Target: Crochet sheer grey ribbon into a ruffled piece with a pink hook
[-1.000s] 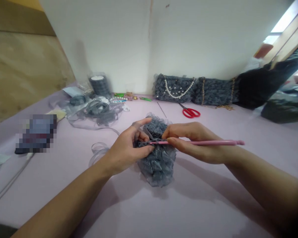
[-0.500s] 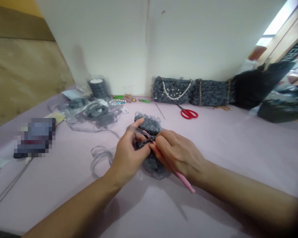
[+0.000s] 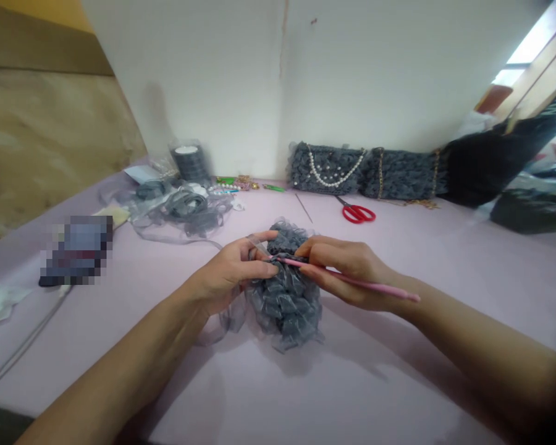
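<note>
A ruffled grey crochet piece (image 3: 290, 303) made of sheer ribbon hangs between my hands above the table. My left hand (image 3: 236, 266) is closed on its left edge, thumb in front, with a strand of grey ribbon (image 3: 258, 247) over the fingers. In my right hand (image 3: 347, 269) a pink crochet hook (image 3: 375, 286) lies nearly level, held like a pencil, its tip at the top edge of the work by my left thumb. Whether the tip is inside a loop is too small to tell.
Loose grey ribbon (image 3: 185, 207) lies heaped at the back left beside a ribbon spool (image 3: 189, 162). Red-handled scissors (image 3: 359, 214) and a thin needle-like rod (image 3: 304, 208) lie behind my hands. Two grey ruffled bags (image 3: 327, 168) stand against the wall. A blurred-out device (image 3: 78, 250) with a cable is at left.
The pink hook has swung from pointing steeply down toward me to nearly level, pointing right. The crochet piece now shows more of its ruffled front below my hands.
</note>
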Motion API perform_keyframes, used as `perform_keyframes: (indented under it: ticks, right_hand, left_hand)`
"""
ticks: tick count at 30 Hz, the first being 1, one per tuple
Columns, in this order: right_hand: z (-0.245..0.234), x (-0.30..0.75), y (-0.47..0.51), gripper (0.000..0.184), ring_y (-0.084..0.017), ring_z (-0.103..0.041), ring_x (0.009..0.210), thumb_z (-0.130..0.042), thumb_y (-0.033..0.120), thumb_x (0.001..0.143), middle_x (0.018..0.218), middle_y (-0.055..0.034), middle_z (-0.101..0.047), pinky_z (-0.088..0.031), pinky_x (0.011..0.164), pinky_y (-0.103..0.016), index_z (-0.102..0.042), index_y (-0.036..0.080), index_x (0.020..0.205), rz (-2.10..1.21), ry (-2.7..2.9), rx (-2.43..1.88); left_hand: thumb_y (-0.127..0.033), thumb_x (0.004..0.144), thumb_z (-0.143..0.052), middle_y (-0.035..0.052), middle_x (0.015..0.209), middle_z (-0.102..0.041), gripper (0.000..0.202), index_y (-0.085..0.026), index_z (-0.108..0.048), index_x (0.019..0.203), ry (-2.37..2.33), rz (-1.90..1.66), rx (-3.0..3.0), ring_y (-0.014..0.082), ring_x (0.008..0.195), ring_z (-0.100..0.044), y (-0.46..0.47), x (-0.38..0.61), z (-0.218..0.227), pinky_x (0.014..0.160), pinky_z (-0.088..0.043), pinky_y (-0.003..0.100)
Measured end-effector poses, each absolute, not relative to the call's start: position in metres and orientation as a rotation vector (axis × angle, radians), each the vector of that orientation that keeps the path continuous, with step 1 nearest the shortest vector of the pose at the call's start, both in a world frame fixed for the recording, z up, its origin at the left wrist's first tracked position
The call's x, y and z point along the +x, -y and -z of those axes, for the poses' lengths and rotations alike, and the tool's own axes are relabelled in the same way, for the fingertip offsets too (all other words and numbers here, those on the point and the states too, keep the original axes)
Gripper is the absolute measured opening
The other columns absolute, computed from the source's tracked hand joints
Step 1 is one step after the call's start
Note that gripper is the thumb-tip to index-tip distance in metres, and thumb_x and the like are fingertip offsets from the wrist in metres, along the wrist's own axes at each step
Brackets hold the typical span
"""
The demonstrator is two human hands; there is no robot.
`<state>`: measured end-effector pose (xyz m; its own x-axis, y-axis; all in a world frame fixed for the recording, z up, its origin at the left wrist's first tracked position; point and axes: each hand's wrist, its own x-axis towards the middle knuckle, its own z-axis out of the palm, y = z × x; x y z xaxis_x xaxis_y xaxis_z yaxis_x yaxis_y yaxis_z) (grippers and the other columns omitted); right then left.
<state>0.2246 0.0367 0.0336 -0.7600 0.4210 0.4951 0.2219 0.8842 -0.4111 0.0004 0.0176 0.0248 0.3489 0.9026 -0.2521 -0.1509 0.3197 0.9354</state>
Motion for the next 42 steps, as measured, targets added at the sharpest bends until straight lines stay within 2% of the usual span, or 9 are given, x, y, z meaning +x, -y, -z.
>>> perform_keyframes:
  ticks: [5,10,16,19,22,27,31,36,42]
  right_hand:
    - [-0.047,0.229,-0.034,0.019,-0.008,-0.046,0.059,-0.045,0.022,0.097,0.073,-0.0009,-0.057,-0.037,0.053,-0.021,-0.059,0.015,0.086,-0.769,2.432,-0.611]
    - [-0.041,0.221,-0.03,0.031,-0.008,-0.042,0.057,-0.043,0.031,0.097,0.066,0.0003,-0.051,-0.032,0.049,-0.021,-0.052,0.016,0.071,-0.979,2.257,-0.741]
    - [-0.025,0.205,-0.025,0.035,-0.006,-0.032,0.051,-0.049,0.029,0.093,0.057,0.0053,-0.036,-0.025,0.044,-0.019,-0.037,0.019,0.062,-0.756,2.063,-0.842]
    - [-0.027,0.206,-0.026,0.037,-0.006,-0.031,0.049,-0.049,0.03,0.093,0.055,0.0057,-0.036,-0.025,0.043,-0.019,-0.036,0.019,0.061,-0.711,2.062,-0.899]
    - [-0.028,0.208,-0.026,0.036,-0.005,-0.032,0.047,-0.048,0.028,0.095,0.054,0.0065,-0.036,-0.026,0.043,-0.019,-0.035,0.019,0.062,-0.584,2.15,-0.876]
    - [-0.024,0.206,-0.021,0.032,-0.007,-0.028,0.045,-0.047,0.022,0.095,0.054,0.0063,-0.035,-0.021,0.043,-0.024,-0.037,0.02,0.064,0.132,2.348,-0.703]
    - [-0.02,0.204,-0.02,0.036,-0.009,-0.026,0.045,-0.045,0.023,0.097,0.052,0.0048,-0.037,-0.021,0.045,-0.027,-0.039,0.02,0.061,0.524,2.331,-0.626]
    - [-0.017,0.203,-0.023,0.037,-0.01,-0.029,0.044,-0.045,0.024,0.097,0.051,0.0037,-0.041,-0.025,0.047,-0.027,-0.042,0.02,0.061,0.707,2.263,-0.695]
    - [-0.012,0.204,-0.034,0.034,-0.01,-0.03,0.045,-0.048,0.022,0.095,0.052,0.0044,-0.041,-0.029,0.049,-0.025,-0.038,0.021,0.062,0.601,2.157,-0.612]
  left_hand:
    - [-0.014,0.066,-0.078,-0.005,0.075,-0.052,0.064,-0.023,-0.06,0.126,-0.936,-0.798,1.046,0.0068,0.066,-0.051,-0.02,-0.006,-0.026,0.061,-0.038,0.02]
    - [-0.015,0.064,-0.079,-0.0032,0.075,-0.058,0.055,-0.022,-0.067,0.117,-0.859,-0.765,1.049,0.0079,0.068,-0.055,-0.019,0.001,-0.021,0.065,-0.04,0.021]
    - [-0.025,0.067,-0.08,0.0052,0.089,-0.069,0.045,-0.018,-0.07,0.111,-0.829,-0.813,1.048,0.0172,0.086,-0.062,-0.014,0.011,-0.02,0.079,-0.044,0.029]
    - [-0.031,0.076,-0.073,0.0046,0.09,-0.069,0.038,-0.02,-0.07,0.113,-0.957,-0.887,1.204,0.0145,0.08,-0.058,-0.015,0.005,-0.025,0.069,-0.04,0.026]
    - [-0.032,0.081,-0.068,0.0026,0.089,-0.067,0.045,-0.023,-0.063,0.125,-1.026,-0.971,1.335,0.0111,0.07,-0.051,-0.015,0.003,-0.029,0.059,-0.033,0.024]
    - [-0.023,0.082,-0.066,-0.0009,0.08,-0.058,0.07,-0.017,-0.037,0.146,-0.978,-1.035,1.3,0.0114,0.075,-0.052,-0.005,0.017,-0.029,0.072,-0.039,0.024]
    - [-0.021,0.083,-0.063,0.0002,0.088,-0.059,0.077,-0.017,-0.026,0.149,-1.012,-1.065,1.366,0.0126,0.08,-0.055,0.002,0.024,-0.025,0.077,-0.041,0.026]
    - [-0.018,0.084,-0.06,-0.0003,0.084,-0.06,0.072,-0.016,-0.029,0.148,-1.076,-1.221,1.448,0.0137,0.084,-0.057,0.007,0.032,-0.019,0.083,-0.041,0.029]
    - [-0.017,0.073,-0.072,-0.004,0.072,-0.059,0.07,-0.014,-0.044,0.137,-0.822,-1.196,0.899,0.0096,0.068,-0.056,0.007,0.039,-0.024,0.068,-0.041,0.024]
